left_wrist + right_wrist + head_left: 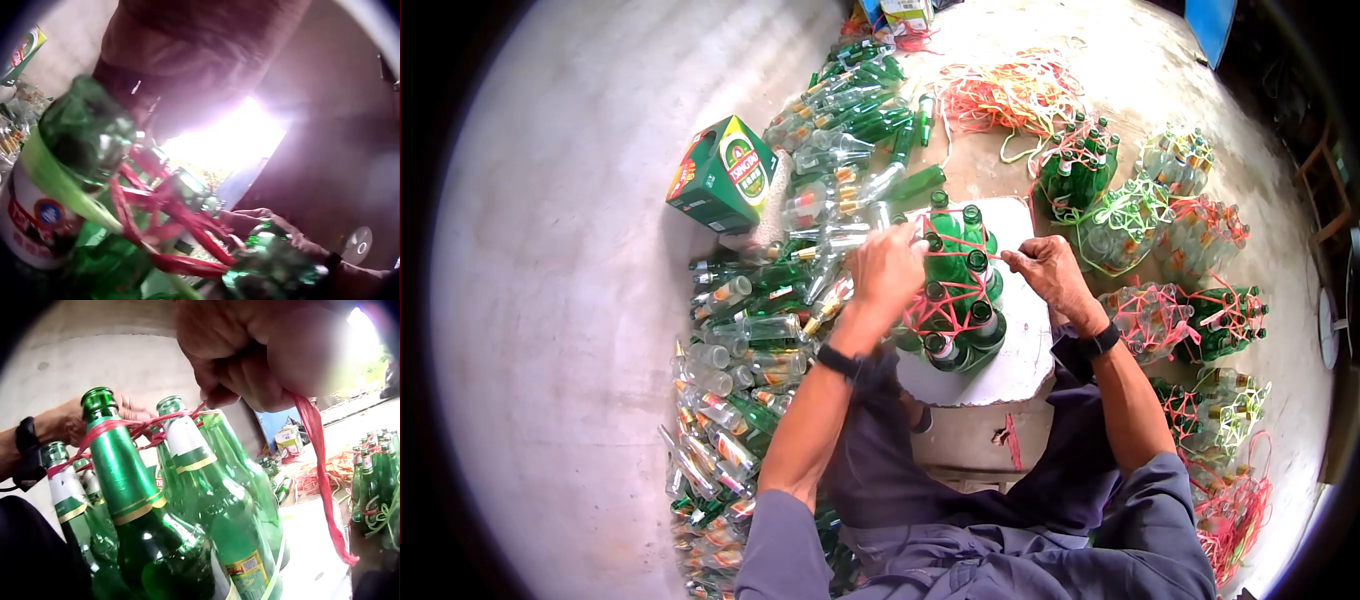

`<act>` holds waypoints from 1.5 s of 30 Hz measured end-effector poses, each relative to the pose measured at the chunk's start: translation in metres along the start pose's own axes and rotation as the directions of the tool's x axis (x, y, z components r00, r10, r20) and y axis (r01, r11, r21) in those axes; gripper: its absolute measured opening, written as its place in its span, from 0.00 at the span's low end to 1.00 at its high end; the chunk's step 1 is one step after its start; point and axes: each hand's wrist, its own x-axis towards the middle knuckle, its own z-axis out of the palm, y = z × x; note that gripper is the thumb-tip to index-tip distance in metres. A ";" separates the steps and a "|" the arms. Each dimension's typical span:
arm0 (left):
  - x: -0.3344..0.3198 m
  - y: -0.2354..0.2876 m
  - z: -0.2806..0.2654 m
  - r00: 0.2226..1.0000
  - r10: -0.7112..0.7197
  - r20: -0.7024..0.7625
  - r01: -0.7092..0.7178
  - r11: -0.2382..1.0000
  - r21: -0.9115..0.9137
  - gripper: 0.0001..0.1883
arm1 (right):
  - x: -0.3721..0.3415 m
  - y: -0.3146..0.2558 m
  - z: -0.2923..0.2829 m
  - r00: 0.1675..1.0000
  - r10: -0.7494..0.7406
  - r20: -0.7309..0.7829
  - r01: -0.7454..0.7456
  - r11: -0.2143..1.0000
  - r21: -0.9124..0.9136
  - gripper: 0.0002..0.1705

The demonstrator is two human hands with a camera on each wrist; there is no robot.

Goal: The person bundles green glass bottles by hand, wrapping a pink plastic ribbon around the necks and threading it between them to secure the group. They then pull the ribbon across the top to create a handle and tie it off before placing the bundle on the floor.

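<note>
Several green bottles (pixel 945 262) stand grouped on a white stool top (pixel 1025 340), their necks laced with red plastic strap (pixel 928 312). My left hand (pixel 887 272) is at the left side of the necks, fingers bent near the strap. At the right of the group, my right hand (pixel 1055 275) pinches the strap, which runs from the necks to its fingers. In the right wrist view the right hand (pixel 250 356) is curled above the necks, and a red strap end (pixel 322 481) hangs from it. A pale green band (pixel 59 181) goes round a labelled bottle in the left wrist view.
Loose green and clear bottles (pixel 745 330) lie in a long pile at the left, beside a green carton (pixel 725 175). Tied bundles of bottles (pixel 1120 225) stand at the right. A heap of red and pale strap (pixel 1010 95) lies beyond the stool.
</note>
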 end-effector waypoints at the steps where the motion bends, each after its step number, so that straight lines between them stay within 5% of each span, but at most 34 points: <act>1: -0.012 0.014 -0.007 1.000 0.001 -0.006 -0.001 1.000 0.000 0.14 | -0.002 -0.002 -0.001 1.000 0.006 -0.002 -0.006 1.000 -0.019 0.24; 5: -0.073 0.045 -0.003 0.957 0.258 -0.134 -0.236 0.959 0.157 0.29 | -0.009 -0.009 0.001 1.000 0.030 0.001 -0.030 0.997 0.071 0.31; 15: -0.117 0.034 0.030 0.967 0.047 -0.252 -0.004 0.986 0.167 0.47 | -0.015 -0.008 0.010 0.994 -0.055 -0.093 0.057 0.998 0.017 0.30; 22: -0.126 0.025 0.038 0.981 0.039 -0.191 -0.018 0.994 0.109 0.48 | -0.016 -0.007 0.010 0.991 -0.071 -0.113 0.070 0.997 -0.014 0.28; 25: -0.122 0.025 0.043 0.962 -0.001 -0.275 -0.020 0.997 -0.072 0.48 | -0.017 -0.006 0.010 0.990 -0.077 -0.117 0.073 0.997 -0.036 0.28; 33: -0.104 -0.015 0.004 0.997 -0.023 -0.072 0.007 0.976 -0.219 0.47 | -0.037 -0.038 -0.004 0.995 -0.097 -0.016 0.095 0.990 -0.104 0.23; 34: -0.101 -0.025 0.004 0.993 0.010 -0.118 -0.035 0.976 -0.214 0.47 | -0.040 -0.047 -0.005 0.989 -0.145 0.010 0.145 0.983 -0.112 0.20; 37: -0.090 -0.040 -0.008 0.983 -0.183 0.032 0.186 0.962 -0.199 0.44 | -0.048 -0.068 -0.004 0.986 -0.154 0.064 0.163 0.970 -0.180 0.18; 39: -0.081 -0.067 0.001 0.980 0.029 -0.199 -0.020 0.999 0.047 0.39 | -0.051 -0.071 -0.003 0.983 -0.161 0.083 0.174 0.966 -0.192 0.17; 41: -0.068 -0.072 -0.003 0.987 -0.029 -0.157 0.024 0.999 -0.034 0.38 | -0.054 -0.070 0.001 0.981 -0.171 0.094 0.185 0.968 -0.170 0.17; 42: -0.061 -0.059 -0.016 0.985 -0.169 -0.039 0.165 0.983 -0.077 0.39 | -0.055 -0.066 0.003 0.978 -0.193 0.076 0.206 0.950 -0.236 0.18; 45: -0.051 -0.066 -0.003 0.983 -0.157 -0.093 0.153 0.987 -0.050 0.39 | -0.058 -0.060 0.007 0.949 -0.297 0.103 0.314 0.891 -0.327 0.18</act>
